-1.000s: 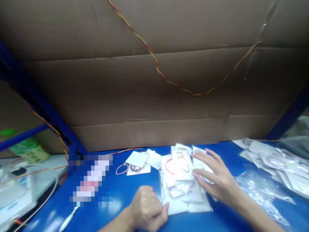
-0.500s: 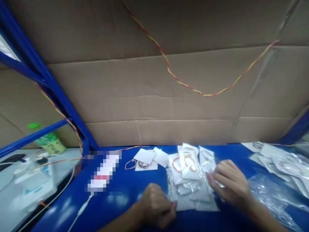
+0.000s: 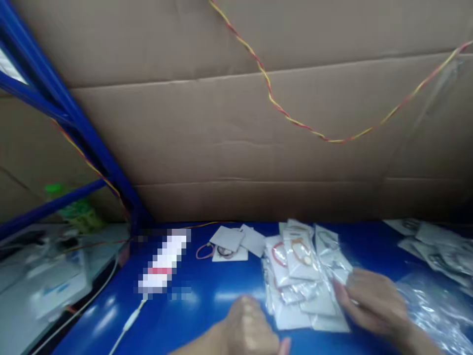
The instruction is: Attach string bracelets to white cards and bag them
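A pile of clear plastic packets (image 3: 295, 305) holding white cards lies on the blue table. A red bracelet (image 3: 278, 254) and an orange bracelet (image 3: 300, 250) with a round pale charm show through the top packets. At the pile's lower left, my left hand (image 3: 251, 328) is curled into a fist, its thumb pointing right; whatever it may hold is hidden. My right hand (image 3: 375, 301) is by the pile's right edge, fingers curled and thumb toward the packets. Blur hides whether anything is pinched in it.
White cards (image 3: 227, 239) with a pink bracelet (image 3: 205, 251) lie left of the pile. Further left are a pixelated white strip (image 3: 162, 261) and its cable. Loose clear bags (image 3: 436, 310) and more packets (image 3: 439, 246) lie right. Cardboard (image 3: 258, 118) walls the back, beside a blue frame (image 3: 74, 113).
My view has shifted, so most things sit further right in the picture. My left fist is lower, nearer the table's front. My right hand has dropped slightly along the pile's right side.
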`<state>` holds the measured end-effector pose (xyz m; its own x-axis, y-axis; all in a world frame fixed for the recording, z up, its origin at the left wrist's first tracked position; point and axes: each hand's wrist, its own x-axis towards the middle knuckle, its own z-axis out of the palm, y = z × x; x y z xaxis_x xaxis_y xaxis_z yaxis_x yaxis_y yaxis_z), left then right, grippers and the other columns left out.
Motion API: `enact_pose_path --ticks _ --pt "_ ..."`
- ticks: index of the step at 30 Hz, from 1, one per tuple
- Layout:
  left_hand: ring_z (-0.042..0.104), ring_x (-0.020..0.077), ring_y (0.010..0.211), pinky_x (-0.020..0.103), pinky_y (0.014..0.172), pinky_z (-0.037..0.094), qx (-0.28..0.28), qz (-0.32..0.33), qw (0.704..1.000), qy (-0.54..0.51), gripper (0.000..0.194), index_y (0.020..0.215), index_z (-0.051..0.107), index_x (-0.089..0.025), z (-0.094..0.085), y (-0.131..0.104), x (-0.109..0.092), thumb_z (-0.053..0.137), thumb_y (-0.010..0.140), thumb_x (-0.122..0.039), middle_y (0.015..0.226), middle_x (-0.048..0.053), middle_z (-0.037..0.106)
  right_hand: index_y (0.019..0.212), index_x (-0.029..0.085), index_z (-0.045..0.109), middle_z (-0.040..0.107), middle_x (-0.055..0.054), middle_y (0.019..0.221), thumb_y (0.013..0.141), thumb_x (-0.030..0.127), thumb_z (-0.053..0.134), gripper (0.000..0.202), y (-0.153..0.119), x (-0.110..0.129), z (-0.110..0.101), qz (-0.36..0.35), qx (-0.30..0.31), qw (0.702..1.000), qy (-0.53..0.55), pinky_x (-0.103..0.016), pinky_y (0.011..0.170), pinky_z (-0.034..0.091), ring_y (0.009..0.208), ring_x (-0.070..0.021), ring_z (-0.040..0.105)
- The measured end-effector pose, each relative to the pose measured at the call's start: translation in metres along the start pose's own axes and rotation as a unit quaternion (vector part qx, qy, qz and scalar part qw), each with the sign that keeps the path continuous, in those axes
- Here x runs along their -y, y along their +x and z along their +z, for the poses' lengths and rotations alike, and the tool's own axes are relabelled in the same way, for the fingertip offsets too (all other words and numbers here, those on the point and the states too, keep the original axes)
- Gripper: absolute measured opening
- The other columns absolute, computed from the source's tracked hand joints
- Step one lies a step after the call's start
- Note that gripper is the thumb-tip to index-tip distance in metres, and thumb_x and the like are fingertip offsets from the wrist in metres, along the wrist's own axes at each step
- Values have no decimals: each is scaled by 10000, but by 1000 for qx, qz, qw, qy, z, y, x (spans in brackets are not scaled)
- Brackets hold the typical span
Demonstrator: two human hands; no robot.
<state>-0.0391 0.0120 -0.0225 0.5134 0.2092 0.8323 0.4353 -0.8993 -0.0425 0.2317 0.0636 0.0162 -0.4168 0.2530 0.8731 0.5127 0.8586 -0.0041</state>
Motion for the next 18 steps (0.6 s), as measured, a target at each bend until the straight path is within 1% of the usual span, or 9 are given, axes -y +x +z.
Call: enact_pose_path --ticks 3,5,8,11,13,16,18 --pt "267 101 366 323 431 153 -8 7 1000 -2 490 446 377 -177 3 -7 -1 558 901 -200 385 -44 361 498 142 409 342 32 474 757 -41 633 388 -3 2 2 7 5 1000 22 -285 629 137 545 -54 260" --pt "279 96 361 326 423 157 -11 6 1000 -8 501 440 402 -176 5 -12 -1 544 920 -205 385 -45 377 505 144 405 355 34 475 752 -46 633 386 -4 4 3 4 14 999 31 -277 623 149 540 -52 272" --pt "310 90 356 317 410 177 0 -4 1000 -10 514 416 409 -172 6 -18 -1 561 906 -202 378 -38 389 502 141 390 358 38 466 763 -49 612 392 -6 6 5 6 17 999 42 -267 619 163 526 -48 281" --pt "358 89 365 309 414 210 19 -4 1000 -4 478 427 429 -173 5 -20 -2 625 863 -184 395 -42 422 490 139 387 353 32 454 812 0 572 397 -6 7 5 5 32 999 28 -274 621 155 514 -50 281" --pt "343 93 354 315 413 197 26 6 1000 0 481 433 420 -178 5 -20 -2 637 862 -197 384 -49 413 484 139 385 354 31 448 821 16 564 402 -5 8 4 -7 43 999 17 -276 616 157 507 -50 288" --pt "316 100 344 330 412 157 34 17 999 19 497 432 416 -184 7 -20 -3 606 889 -222 370 -44 411 478 137 378 359 36 442 804 -2 569 403 -5 10 2 -17 44 999 20 -273 603 166 493 -44 292" --pt "321 98 350 330 414 147 50 25 998 33 483 438 436 -184 8 -20 -2 603 889 -232 378 -46 428 482 139 393 369 37 447 807 3 564 391 -6 10 2 -19 39 999 18 -273 601 168 492 -43 296"
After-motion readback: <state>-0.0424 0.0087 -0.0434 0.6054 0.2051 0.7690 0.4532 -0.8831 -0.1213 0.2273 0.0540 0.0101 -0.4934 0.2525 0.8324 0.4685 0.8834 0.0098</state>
